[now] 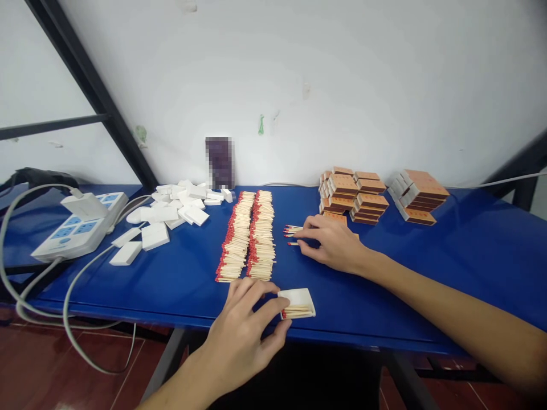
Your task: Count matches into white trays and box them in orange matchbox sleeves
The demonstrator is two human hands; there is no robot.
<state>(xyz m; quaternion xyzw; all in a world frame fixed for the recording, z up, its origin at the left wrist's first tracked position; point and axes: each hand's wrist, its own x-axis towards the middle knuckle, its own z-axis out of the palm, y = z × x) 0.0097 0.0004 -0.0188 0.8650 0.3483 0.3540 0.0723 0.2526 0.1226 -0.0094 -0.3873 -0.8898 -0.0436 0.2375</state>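
Observation:
My left hand (pixel 243 324) grips the left end of a small white matchbox tray (pixel 301 296) at the table's front edge, its thumb and fingers around that end. Several red-tipped matches (pixel 299 312) lie along the tray's near side, while its far side shows bare bottom. Further back, my right hand (pixel 329 245) rests low over the table with thumb and fingertips curled at a few loose matches (pixel 291 229); one lies by the thumb. Two long rows of matches (pixel 261 233) with red heads to the left lie side by side, left of these loose ones.
White empty trays (pixel 160 214) are heaped at the left. Orange-brown matchbox sleeves (pixel 370 200) stand stacked behind my right hand, with another stack (pixel 425 191) further right. A power strip (pixel 81 225) with white cables occupies the left end. A blurred dark object (pixel 220 162) leans against the wall.

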